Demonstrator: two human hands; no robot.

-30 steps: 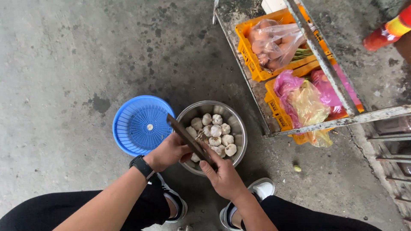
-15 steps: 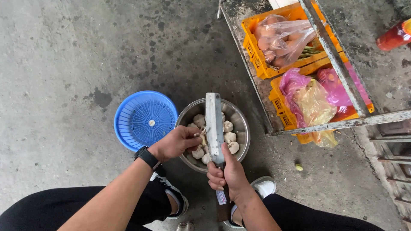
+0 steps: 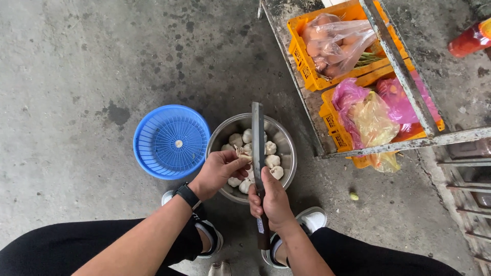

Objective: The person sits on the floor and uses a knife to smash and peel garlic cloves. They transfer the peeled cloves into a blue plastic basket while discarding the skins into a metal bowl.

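We crouch over a metal bowl [image 3: 284, 140] that sits on the concrete floor [image 3: 76, 76], partly filled with whole garlic bulbs [image 3: 271, 161]. Our left hand [image 3: 217, 171] hangs over the near left side of the bowl, its fingers [image 3: 236, 164] pinched shut on a single garlic piece [image 3: 246, 158] with papery skin sticking up from it. Our right hand [image 3: 273, 199] is wrapped tight around the handle of a cleaver [image 3: 258, 138], whose long flat blade points away from us, edge-up across the middle of the bowl, just beside the held garlic; whether blade and garlic touch, we cannot tell. A black watch [image 3: 187, 195] sits on our left wrist.

Just beside the bowl on its left lies a round blue plastic basket [image 3: 171, 140]. To the right stands a metal rack [image 3: 404, 82] holding yellow crates [image 3: 307, 61] with plastic bags [image 3: 373, 110] of produce, one clear, others pink and yellow. Our shoes [image 3: 312, 220] show below the bowl.
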